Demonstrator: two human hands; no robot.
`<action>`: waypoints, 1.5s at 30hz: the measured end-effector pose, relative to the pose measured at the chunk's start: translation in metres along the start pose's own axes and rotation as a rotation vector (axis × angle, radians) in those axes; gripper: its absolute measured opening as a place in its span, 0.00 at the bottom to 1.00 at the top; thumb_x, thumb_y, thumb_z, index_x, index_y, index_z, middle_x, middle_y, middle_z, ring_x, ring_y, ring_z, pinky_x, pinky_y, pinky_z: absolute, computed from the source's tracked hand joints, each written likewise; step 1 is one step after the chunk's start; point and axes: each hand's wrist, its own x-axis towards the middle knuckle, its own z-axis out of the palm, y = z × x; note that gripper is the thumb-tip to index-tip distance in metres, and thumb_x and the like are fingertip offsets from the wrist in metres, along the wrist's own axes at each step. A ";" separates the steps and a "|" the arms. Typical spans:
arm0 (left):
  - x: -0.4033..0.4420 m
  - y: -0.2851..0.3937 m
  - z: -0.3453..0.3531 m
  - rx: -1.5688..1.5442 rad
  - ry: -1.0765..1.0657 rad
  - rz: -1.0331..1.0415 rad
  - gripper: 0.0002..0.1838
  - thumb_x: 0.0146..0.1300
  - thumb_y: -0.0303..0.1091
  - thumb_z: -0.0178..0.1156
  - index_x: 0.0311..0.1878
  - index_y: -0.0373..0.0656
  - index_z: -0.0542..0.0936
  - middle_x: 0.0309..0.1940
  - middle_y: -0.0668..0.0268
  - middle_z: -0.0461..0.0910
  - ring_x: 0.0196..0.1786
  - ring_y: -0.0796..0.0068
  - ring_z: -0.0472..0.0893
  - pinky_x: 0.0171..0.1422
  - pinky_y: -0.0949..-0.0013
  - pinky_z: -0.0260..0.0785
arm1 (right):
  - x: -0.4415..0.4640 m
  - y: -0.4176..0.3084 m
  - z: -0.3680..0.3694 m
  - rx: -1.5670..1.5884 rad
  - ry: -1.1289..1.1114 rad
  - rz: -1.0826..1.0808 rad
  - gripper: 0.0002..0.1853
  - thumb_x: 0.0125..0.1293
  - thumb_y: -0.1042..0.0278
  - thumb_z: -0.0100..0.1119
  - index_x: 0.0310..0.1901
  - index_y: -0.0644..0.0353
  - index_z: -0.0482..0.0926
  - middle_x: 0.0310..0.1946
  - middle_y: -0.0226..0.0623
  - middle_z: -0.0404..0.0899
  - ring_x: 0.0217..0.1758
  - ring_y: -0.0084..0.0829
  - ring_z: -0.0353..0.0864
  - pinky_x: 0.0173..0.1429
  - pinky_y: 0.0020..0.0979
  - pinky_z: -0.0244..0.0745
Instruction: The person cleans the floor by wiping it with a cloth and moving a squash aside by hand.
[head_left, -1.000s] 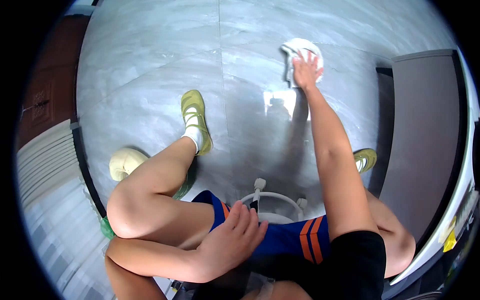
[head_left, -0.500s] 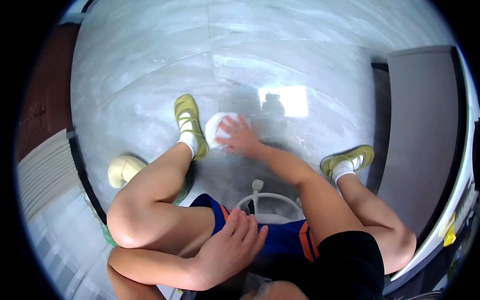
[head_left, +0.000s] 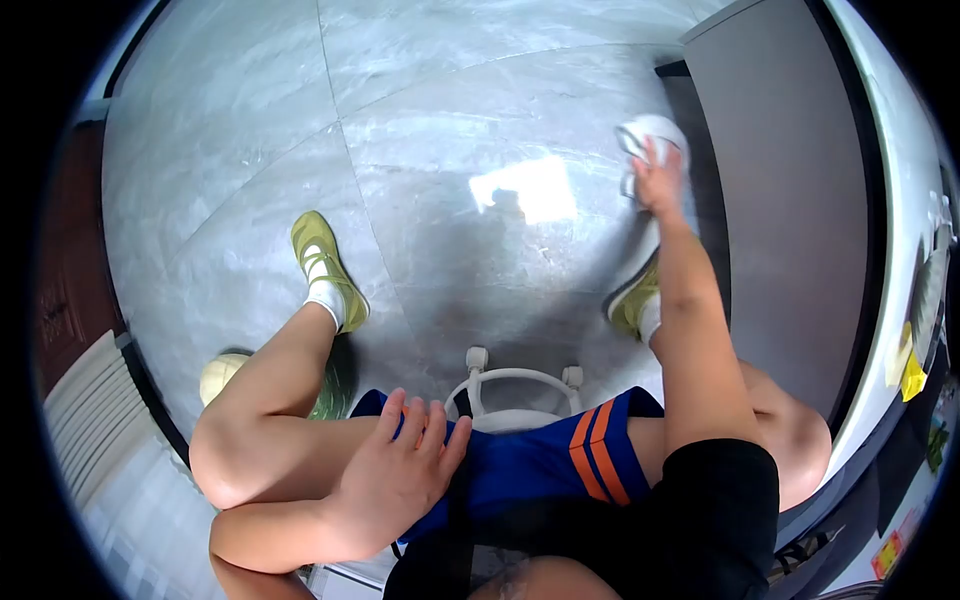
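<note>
My right hand (head_left: 660,178) presses on a white cloth (head_left: 655,132) lying on the grey marbled floor (head_left: 430,150), beside the grey cabinet panel. The hand is slightly blurred, its fingers spread over the cloth. My left hand (head_left: 400,475) rests on the lap at the blue shorts (head_left: 530,455), fingers apart and nothing in it. My green left shoe (head_left: 325,265) stands on the floor; the right shoe (head_left: 632,300) is partly behind my right forearm.
Beneath me is a white wheeled stool base (head_left: 520,375). The grey cabinet (head_left: 790,180) stands at the right. A pale yellow rounded object (head_left: 218,376) lies beyond my left knee, near a dark green one (head_left: 335,385). Brown door (head_left: 70,270) at the left.
My right hand and the cloth swept from the upper right in toward the left shoe, then out right to the cabinet's side. The view has shifted. My left hand stays on the lap.
</note>
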 end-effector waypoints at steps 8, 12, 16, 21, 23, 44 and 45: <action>-0.012 0.016 0.009 0.014 0.055 0.071 0.29 0.64 0.35 0.55 0.69 0.39 0.71 0.58 0.47 0.76 0.63 0.47 0.74 0.74 0.43 0.59 | -0.041 0.010 0.003 0.273 -0.040 0.453 0.34 0.75 0.35 0.36 0.79 0.27 0.48 0.81 0.52 0.39 0.83 0.63 0.36 0.77 0.70 0.39; -0.022 0.030 0.017 -0.012 0.091 0.120 0.27 0.65 0.35 0.54 0.68 0.40 0.73 0.58 0.46 0.76 0.63 0.45 0.74 0.73 0.43 0.60 | -0.097 -0.058 0.015 0.241 0.101 0.317 0.29 0.76 0.42 0.40 0.77 0.30 0.59 0.81 0.50 0.45 0.84 0.57 0.37 0.78 0.68 0.33; -0.026 0.035 0.029 0.015 0.097 0.089 0.27 0.66 0.36 0.53 0.68 0.40 0.73 0.58 0.46 0.76 0.63 0.45 0.74 0.74 0.43 0.60 | -0.179 -0.134 0.037 0.366 0.177 0.123 0.28 0.75 0.47 0.46 0.75 0.32 0.64 0.80 0.48 0.48 0.84 0.53 0.36 0.79 0.65 0.26; -0.033 0.051 0.052 0.003 0.110 0.105 0.26 0.67 0.37 0.52 0.68 0.40 0.73 0.58 0.47 0.76 0.63 0.46 0.74 0.74 0.43 0.59 | -0.268 -0.257 0.050 0.331 0.099 -0.245 0.28 0.72 0.45 0.52 0.73 0.27 0.67 0.80 0.45 0.50 0.84 0.52 0.36 0.77 0.71 0.27; -0.038 0.057 0.058 0.004 0.113 0.112 0.26 0.68 0.36 0.52 0.68 0.39 0.73 0.59 0.47 0.76 0.62 0.46 0.75 0.74 0.43 0.59 | -0.296 -0.298 0.040 0.325 -0.044 -0.430 0.29 0.70 0.44 0.54 0.72 0.23 0.66 0.80 0.43 0.50 0.84 0.52 0.36 0.77 0.72 0.29; -0.073 0.105 0.121 0.173 0.163 0.315 0.25 0.73 0.42 0.52 0.68 0.39 0.74 0.57 0.51 0.79 0.60 0.51 0.78 0.71 0.44 0.63 | -0.220 -0.222 0.040 0.216 -0.042 -0.033 0.33 0.74 0.33 0.37 0.79 0.24 0.51 0.82 0.50 0.39 0.84 0.60 0.31 0.79 0.69 0.27; -0.074 0.108 0.123 0.185 0.169 0.313 0.25 0.74 0.42 0.52 0.68 0.39 0.74 0.57 0.51 0.80 0.60 0.51 0.78 0.71 0.44 0.63 | -0.229 -0.240 0.044 0.213 -0.036 -0.133 0.32 0.75 0.34 0.37 0.78 0.23 0.52 0.82 0.49 0.39 0.84 0.59 0.30 0.78 0.69 0.26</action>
